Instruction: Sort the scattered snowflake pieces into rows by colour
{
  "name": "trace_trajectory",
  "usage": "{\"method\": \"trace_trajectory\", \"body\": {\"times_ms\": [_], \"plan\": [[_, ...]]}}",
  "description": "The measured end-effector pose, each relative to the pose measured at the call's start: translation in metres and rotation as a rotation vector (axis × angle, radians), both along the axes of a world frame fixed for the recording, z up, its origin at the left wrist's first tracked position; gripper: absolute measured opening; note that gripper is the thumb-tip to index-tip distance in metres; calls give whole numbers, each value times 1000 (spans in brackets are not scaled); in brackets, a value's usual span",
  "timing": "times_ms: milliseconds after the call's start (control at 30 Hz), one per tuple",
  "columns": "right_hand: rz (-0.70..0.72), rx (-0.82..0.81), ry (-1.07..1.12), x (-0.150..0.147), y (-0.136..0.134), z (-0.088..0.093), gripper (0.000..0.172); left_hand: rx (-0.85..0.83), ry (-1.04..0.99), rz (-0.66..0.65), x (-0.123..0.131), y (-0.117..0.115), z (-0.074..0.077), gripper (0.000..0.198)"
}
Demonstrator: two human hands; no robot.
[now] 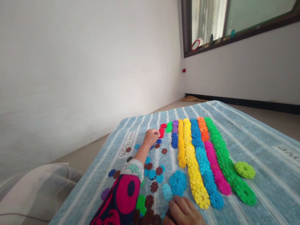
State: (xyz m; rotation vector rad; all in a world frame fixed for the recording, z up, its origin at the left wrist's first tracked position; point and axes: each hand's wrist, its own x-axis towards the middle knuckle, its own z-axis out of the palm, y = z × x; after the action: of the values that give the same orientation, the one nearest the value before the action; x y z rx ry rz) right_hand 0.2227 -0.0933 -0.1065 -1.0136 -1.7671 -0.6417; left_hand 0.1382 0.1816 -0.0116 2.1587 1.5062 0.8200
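My left hand (151, 137) reaches forward over a blue striped blanket (257, 150), fingers pinched on a red snowflake disc (161, 132) at the near end of a short red row. My right hand (184, 212) rests at the bottom edge, fingers curled among brown discs (150, 201) and light blue discs (177, 182); what it holds is hidden. Long rows of overlapping discs run away from me: yellow (189, 156), blue (201, 156), pink (217, 170), orange (203, 128), green (225, 156), purple (175, 128).
Loose brown, blue and purple discs are scattered on the blanket left of the rows. A lime disc (245, 169) lies right of the green row. A grey cushion (35, 193) sits at the lower left. White walls and a window (234, 18) stand beyond the blanket.
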Motion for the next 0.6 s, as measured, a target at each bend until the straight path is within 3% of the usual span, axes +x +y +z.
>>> {"method": "trace_trajectory", "body": {"times_ms": [267, 600], "plan": [[34, 10, 42, 5, -3, 30, 28, -15, 80, 43, -8, 1, -3, 26], [62, -19, 38, 6, -5, 35, 29, -86, 347, 116, -67, -33, 29, 21]]}}
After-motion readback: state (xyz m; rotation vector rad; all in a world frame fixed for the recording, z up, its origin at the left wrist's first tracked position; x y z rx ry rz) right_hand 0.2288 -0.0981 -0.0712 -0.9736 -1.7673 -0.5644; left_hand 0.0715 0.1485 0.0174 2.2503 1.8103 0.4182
